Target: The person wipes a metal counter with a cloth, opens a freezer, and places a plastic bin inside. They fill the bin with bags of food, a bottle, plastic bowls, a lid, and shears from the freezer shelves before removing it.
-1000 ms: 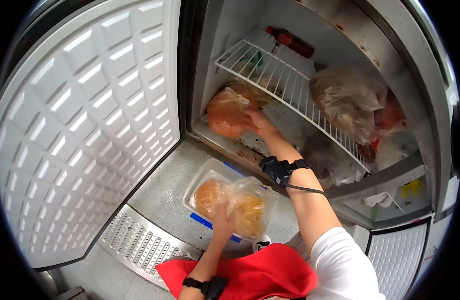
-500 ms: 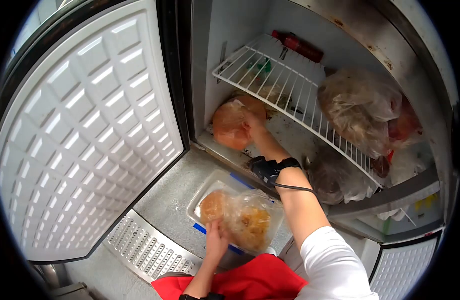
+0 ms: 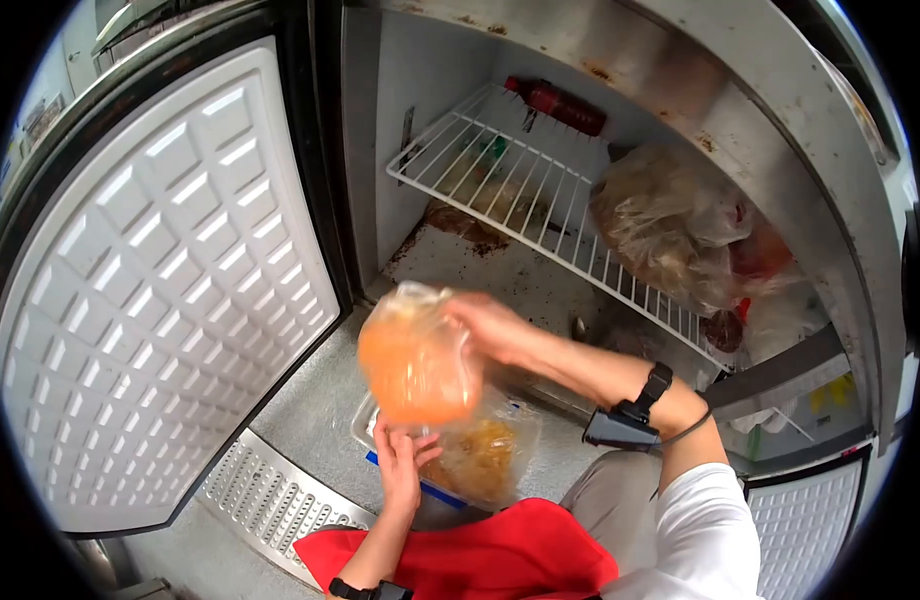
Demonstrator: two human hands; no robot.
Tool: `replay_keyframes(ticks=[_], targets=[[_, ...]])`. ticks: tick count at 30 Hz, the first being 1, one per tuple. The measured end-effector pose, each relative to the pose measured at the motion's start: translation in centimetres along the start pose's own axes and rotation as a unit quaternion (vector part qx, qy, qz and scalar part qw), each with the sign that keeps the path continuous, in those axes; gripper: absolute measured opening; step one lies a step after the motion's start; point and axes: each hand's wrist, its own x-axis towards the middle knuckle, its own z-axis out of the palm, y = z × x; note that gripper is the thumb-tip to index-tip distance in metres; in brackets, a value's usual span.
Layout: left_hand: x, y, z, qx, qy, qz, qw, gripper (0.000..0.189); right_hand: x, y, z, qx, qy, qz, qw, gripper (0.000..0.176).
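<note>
In the head view my right hand grips the top of a clear plastic bag with orange contents, hanging in front of the fridge. Just under that bag is my left hand, palm up with fingers apart, its fingertips close to the bag's bottom. Below both hands sits a plastic container with blue clips on the floor. Inside it lies another clear bag with yellow-brown food; the hanging bag and my left hand hide part of the container.
A white wire shelf crosses the open fridge, bearing several stuffed plastic bags and a red bottle. Dark crumbs dot the fridge floor. The open door stands at the left, above a perforated metal strip.
My right hand has lifted the orange bag off the fridge floor and brought it out over the container. My left hand has let go of the container's contents and opened.
</note>
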Motion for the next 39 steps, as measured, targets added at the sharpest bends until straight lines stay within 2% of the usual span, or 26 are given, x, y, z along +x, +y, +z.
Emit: replay_keyframes(ticks=[2,3,5,7,8,9,11,14,15,16,18,20,23,26,27,30,31,34,37,39], targets=[[-1.4,0.3,-0.2,0.045,0.004,0.038,0.998,0.047,-1.3,0.3,1.3,-0.056,-0.021,0.009,0.998,0.019],[-2.2,0.5,-0.1,0.088,0.007,0.094,0.992,0.053,-1.9,0.1,1.6,-0.042,-0.039,0.007,0.998,0.018],[-3.8,-0.1,-0.4,0.077,-0.013,0.121,0.989,0.059,-3.3,-0.5,2.2,-0.016,-0.077,0.004,0.997,0.019],[-4.5,-0.4,-0.6,0.110,-0.038,0.154,0.981,0.072,-4.9,-2.3,2.3,-0.030,-0.079,-0.044,0.995,0.021],[-4.6,-0.1,-0.4,0.142,-0.077,0.184,0.970,0.075,-5.7,-3.5,2.3,-0.040,-0.080,-0.069,0.994,0.022],[-4.5,0.3,0.0,0.172,-0.114,0.216,0.954,0.078,-6.4,-4.9,2.7,0.012,-0.057,-0.127,0.990,0.018],[-3.7,1.9,1.3,0.221,-0.204,0.298,0.906,0.086,-8.0,-8.1,2.1,0.066,-0.013,-0.171,0.983,0.022],[-2.9,2.3,2.5,0.153,-0.233,0.257,0.925,0.085,-10.1,-13.2,1.8,0.084,0.060,-0.226,0.969,0.018],[-3.0,3.2,3.0,0.155,-0.226,0.262,0.925,0.084,-9.0,-13.7,0.7,0.103,0.117,-0.261,0.953,0.017],[-3.1,3.1,2.9,0.155,-0.218,0.258,0.929,0.083,-8.7,-14.6,-0.3,0.137,0.103,-0.296,0.940,0.016],[-3.5,2.1,2.1,0.153,-0.205,0.249,0.934,0.083,-7.6,-16.6,-0.2,0.135,0.161,-0.343,0.915,0.017],[-4.1,1.9,1.4,0.163,-0.186,0.237,0.939,0.080,-3.5,-17.2,-2.7,0.085,0.186,-0.412,0.888,0.021],[-4.1,1.8,-0.3,0.212,-0.166,0.241,0.932,0.079,1.9,-17.7,-4.8,-0.124,0.276,-0.463,0.833,0.020],[-3.7,1.6,-1.7,0.237,-0.126,0.240,0.933,0.079,5.8,-18.6,-5.8,-0.155,0.299,-0.455,0.824,0.022],[-3.6,1.6,-1.8,0.240,-0.113,0.227,0.937,0.077,9.4,-18.3,-9.3,-0.263,0.306,-0.449,0.797,0.019],[-3.5,1.2,-1.6,0.230,-0.099,0.197,0.948,0.076,9.5,-18.4,-9.3,-0.070,0.273,-0.298,0.912,0.028],[-3.5,1.0,-1.6,0.231,-0.099,0.191,0.949,0.075,8.9,-18.3,-9.3,-0.065,0.241,-0.323,0.913,0.041],[-3.4,0.3,-1.5,0.236,-0.096,0.177,0.951,0.073,8.9,-16.5,-11.2,-0.202,0.300,-0.392,0.846,0.040],[-3.0,0.2,-1.0,0.245,-0.097,0.166,0.950,0.071,7.3,-15.4,-12.7,-0.408,0.420,-0.440,0.681,0.041],[-2.8,0.2,-0.9,0.248,-0.104,0.156,0.950,0.069,5.7,-16.7,-12.8,-0.347,0.440,-0.407,0.721,0.042]])
